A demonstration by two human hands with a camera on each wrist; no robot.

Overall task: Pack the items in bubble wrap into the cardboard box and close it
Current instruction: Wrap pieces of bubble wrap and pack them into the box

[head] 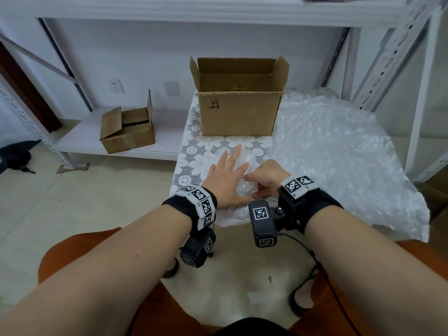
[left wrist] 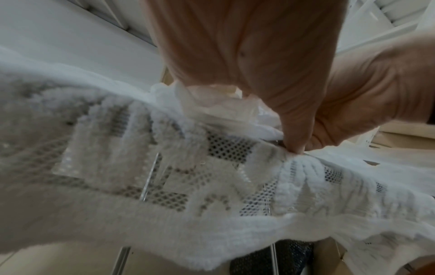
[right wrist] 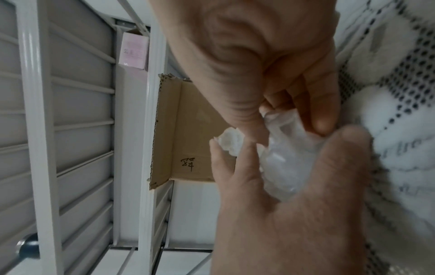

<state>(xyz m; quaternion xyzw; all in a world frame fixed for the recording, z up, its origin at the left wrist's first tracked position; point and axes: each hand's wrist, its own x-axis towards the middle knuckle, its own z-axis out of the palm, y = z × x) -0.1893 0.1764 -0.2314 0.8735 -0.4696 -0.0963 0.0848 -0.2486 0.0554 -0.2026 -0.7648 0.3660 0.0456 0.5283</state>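
White metal shelving point(head: 218, 10) backs a small table point(head: 400, 229) under a lace cloth point(head: 194, 151). At its far edge stands an open box point(head: 238, 115), flaps up; a loose bubble wrap sheet point(head: 339, 146) covers the right side. Near the front edge lies a wrapped bundle point(head: 244, 166). The left hand point(head: 226, 177) rests flat on it, fingers straight. The right hand point(head: 268, 179) pinches its wrap between thumb and curled fingers
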